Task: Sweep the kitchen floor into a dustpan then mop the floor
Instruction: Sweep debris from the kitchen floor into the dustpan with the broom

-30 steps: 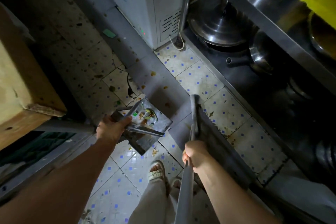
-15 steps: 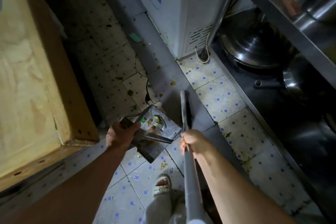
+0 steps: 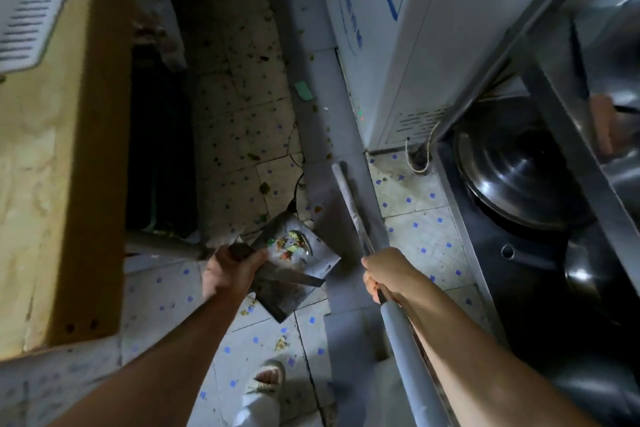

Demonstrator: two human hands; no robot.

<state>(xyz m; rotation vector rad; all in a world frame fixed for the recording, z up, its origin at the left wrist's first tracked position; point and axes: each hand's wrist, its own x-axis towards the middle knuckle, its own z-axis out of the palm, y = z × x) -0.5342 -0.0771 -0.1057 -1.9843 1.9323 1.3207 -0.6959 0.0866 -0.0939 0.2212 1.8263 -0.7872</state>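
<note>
Left hand, at lower centre of the frame, grips the handle of a metal dustpan, its fingers curled round the dark grip. That dustpan sits tilted just right of the hand, its flat pan holding a small heap of food scraps, green, yellow and red. Whether its lower corner touches the floor or hangs just above it is hard to tell in the dim light.

Right of the dustpan, the right hand is clenched round a long grey broom handle. This pole runs from the bottom edge up past the hand toward the middle of the frame, where its end shows; the broom head cannot be seen.

Under both hands lies the tiled floor, pale with small blue squares, and a grey strip crosses it diagonally. Crumbs and bits of scrap are scattered over the tiles in the darker upper centre, and a few more lie just below the dustpan. A sandalled foot shows at the bottom centre.

At upper right stands a white appliance with a vent grille low on its side. Right of it, on a dark lower shelf, rests a big steel pot lid. A wooden table fills the left side.
</note>
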